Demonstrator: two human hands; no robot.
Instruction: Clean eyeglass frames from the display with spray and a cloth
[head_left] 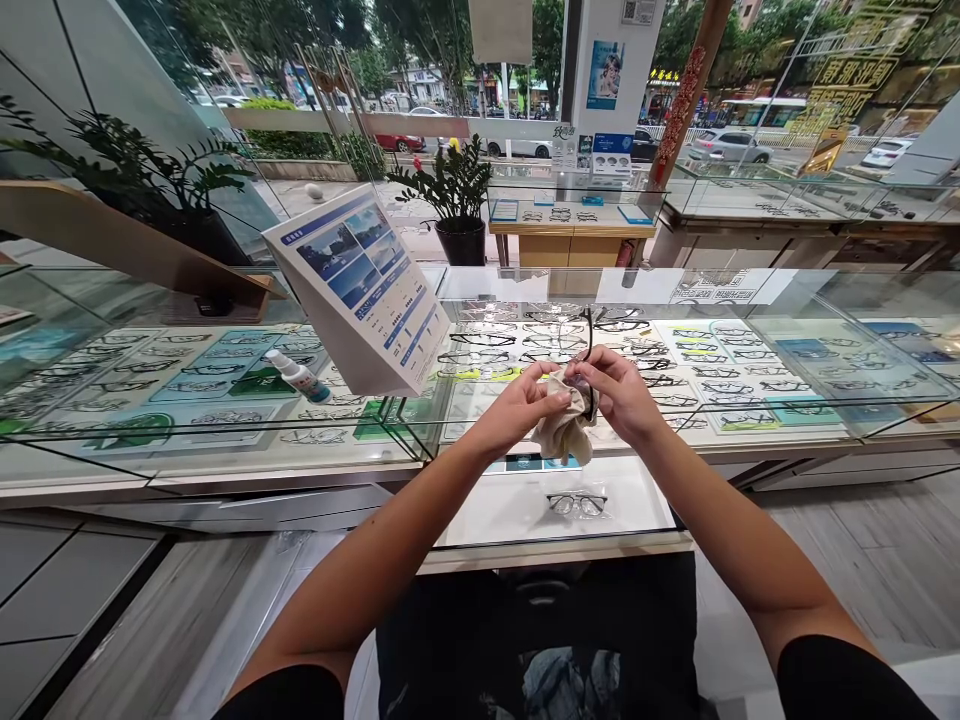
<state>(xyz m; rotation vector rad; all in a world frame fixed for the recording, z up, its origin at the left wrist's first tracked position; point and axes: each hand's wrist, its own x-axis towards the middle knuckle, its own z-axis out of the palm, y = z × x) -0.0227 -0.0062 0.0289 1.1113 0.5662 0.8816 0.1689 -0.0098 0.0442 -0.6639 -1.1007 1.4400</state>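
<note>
- The person's left hand, at the centre of the frame, has its grip closed, thumb and fingers together on a crumpled, cream-coloured fabric cloth.
- The right hand, just right of centre, has its grip pinched on a pair of dark, thin-framed eyeglasses; one curved temple arm stands up above the fingers, and the rest is partly hidden by hand and cloth.
- How far along: cloth and frame are together in the hands, so the rubbing looks under way and not yet finished. Which lens part has been wiped, and how clean it is, I cannot tell.
- Below the hands, at lower centre, a second pair of dark-rimmed eyeglasses in a clear plastic wrapper lies on the white worktop, touched by neither hand.
- Left of centre, a small white spray bottle with a blue-green lower part stands tilted in view, well apart from the hands, near a white tent-shaped card calendar.
- Across the middle stretches a glass-topped display case with rows of spectacle frames.
</note>
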